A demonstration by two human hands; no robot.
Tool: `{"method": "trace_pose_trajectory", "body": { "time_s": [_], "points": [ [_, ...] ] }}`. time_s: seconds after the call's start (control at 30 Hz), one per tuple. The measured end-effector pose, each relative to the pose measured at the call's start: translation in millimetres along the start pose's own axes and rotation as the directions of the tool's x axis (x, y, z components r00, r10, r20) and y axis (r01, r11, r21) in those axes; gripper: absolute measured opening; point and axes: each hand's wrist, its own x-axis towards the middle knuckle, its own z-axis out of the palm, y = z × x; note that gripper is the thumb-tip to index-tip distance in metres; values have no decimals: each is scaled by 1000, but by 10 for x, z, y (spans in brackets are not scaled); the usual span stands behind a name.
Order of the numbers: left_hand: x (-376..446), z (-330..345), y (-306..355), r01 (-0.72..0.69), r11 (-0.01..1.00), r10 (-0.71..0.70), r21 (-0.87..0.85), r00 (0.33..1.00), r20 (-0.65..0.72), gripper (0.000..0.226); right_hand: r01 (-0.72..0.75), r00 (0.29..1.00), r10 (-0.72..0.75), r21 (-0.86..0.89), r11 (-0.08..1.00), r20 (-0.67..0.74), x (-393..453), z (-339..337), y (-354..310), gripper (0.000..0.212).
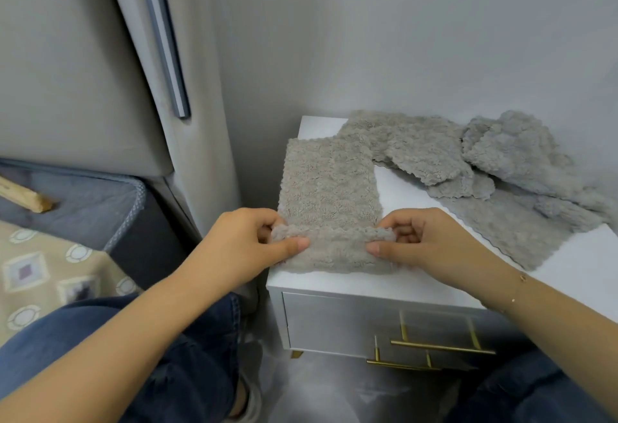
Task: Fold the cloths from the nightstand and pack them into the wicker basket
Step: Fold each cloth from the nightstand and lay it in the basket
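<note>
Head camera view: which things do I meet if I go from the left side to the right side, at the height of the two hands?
Patterned bedcover → left hand → cloth being folded → right hand → spread-out cloth on the nightstand.

Your left hand (247, 242) and right hand (431, 248) are bare, without gloves or rings visible. Both forearms are uncovered to the frame edge; no sleeve shows. On your right wrist you wear a thin chain bracelet (517, 289) with small gold-coloured beads, one near the wrist bone, another lower on the forearm side. Your fingers (294, 244) end in short, unpainted nails. Your legs are clothed in dark blue denim trousers (187, 355), creased at the knee. Below the left trouser hem, part of a light-coloured shoe (249, 402) shows.
</note>
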Motion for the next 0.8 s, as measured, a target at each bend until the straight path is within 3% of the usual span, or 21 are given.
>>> {"method": "trace_pose_trajectory", "body": {
  "time_s": [0.1,0.2,0.3,0.43,0.53,0.8],
  "points": [
    [-8,53,-50,35,999,-37,-27,995,-89,37,27,998,-22,76,997,-65,-4,62,73,26],
    [8,28,-59,-8,988,33,152,986,-162,34,145,976,-172,-192,971,-134,-60,89,90,26],
    [16,-50,-95,-219,920,272,325,954,-127,30,370,887,-458,-501,782,-60,-100,107,75,18],
    [67,-95,-110,-475,772,503,422,863,51,21,481,804,-591,-658,579,66,-29,72,178,21],
    [60,-74,-146,-494,766,508,412,857,84,27,500,796,-590,-694,518,134,-17,28,201,30],
    [-27,-59,-202,-445,814,406,374,896,182,71,450,874,-421,-731,513,243,-114,-19,213,73]
  ]
}}
